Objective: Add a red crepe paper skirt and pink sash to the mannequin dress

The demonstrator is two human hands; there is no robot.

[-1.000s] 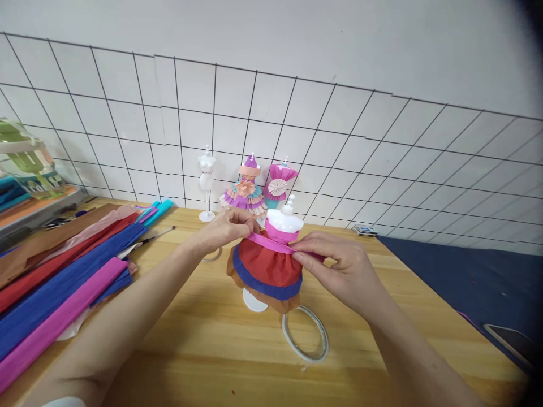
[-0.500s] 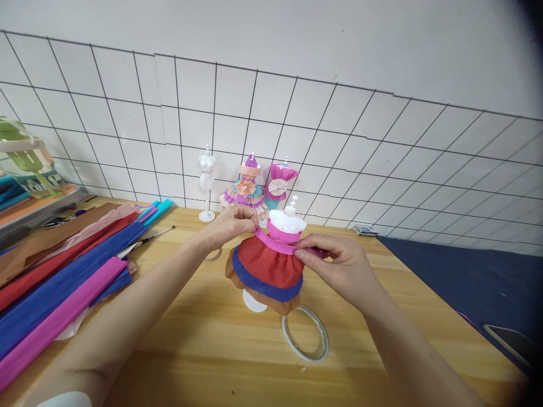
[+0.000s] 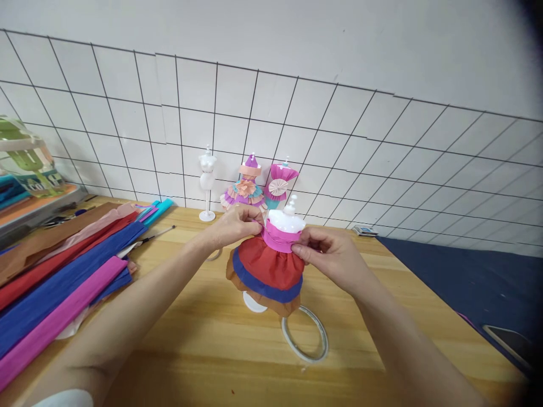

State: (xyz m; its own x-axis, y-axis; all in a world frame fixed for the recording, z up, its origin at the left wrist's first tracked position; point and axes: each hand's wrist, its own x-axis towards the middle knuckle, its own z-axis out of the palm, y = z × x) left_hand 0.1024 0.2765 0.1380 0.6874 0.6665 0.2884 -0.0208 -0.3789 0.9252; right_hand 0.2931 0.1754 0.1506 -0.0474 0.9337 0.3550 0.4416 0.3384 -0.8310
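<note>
A small white mannequin (image 3: 285,221) stands on the table in front of me. It wears a tiered paper skirt (image 3: 268,270) in red, blue and brown. Around its waist and chest lies a pink paper strip (image 3: 280,239), wrapped close to the body. My left hand (image 3: 241,225) pinches the strip at the mannequin's left side in view. On the other side my right hand (image 3: 330,254) grips the strip between thumb and fingers. The strip's ends behind the body are hidden. Below the skirt shows the round white base (image 3: 254,302).
A roll of tape (image 3: 305,334) lies in front of the mannequin. Behind stand a bare mannequin (image 3: 207,183) and two dressed ones, in a ruffled dress (image 3: 245,189) and a pink top (image 3: 283,180). Folded crepe paper (image 3: 72,288) covers the left side. A phone (image 3: 509,342) is at right.
The pink strip, earlier stretched in front of the waist, now sits against the body. Both hands have drawn in close to the mannequin's sides, the right one moving left and slightly up.
</note>
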